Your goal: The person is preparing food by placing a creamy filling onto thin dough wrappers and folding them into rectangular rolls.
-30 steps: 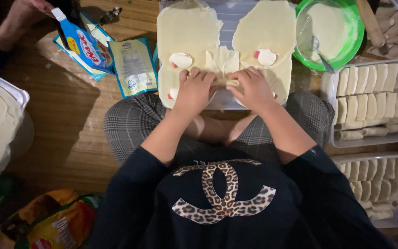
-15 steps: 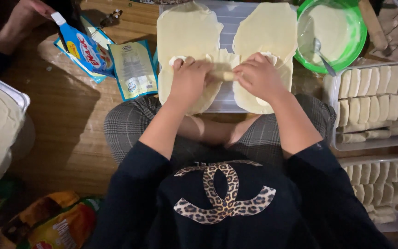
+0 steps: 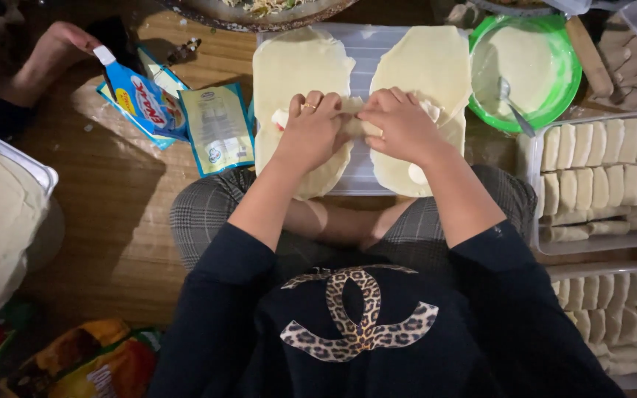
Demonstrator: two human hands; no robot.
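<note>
You sit on a worn wooden floor (image 3: 105,199) of warm brown planks. Light falls from above onto its middle and casts your shadow leftward, while the upper left corner and the lower edges stay dim.

I see pale cream round dough sheets (image 3: 300,70) lying on a translucent white plastic board (image 3: 377,51). The round plastic bowl (image 3: 565,74) is bright green, its batter off-white. My long-sleeved top (image 3: 363,324) is black with a leopard-spotted emblem; my trousers (image 3: 204,214) are grey check. The flat foil sachets (image 3: 152,103) are blue with yellow and red. The wooden floor (image 3: 112,199) is warm brown.
</note>
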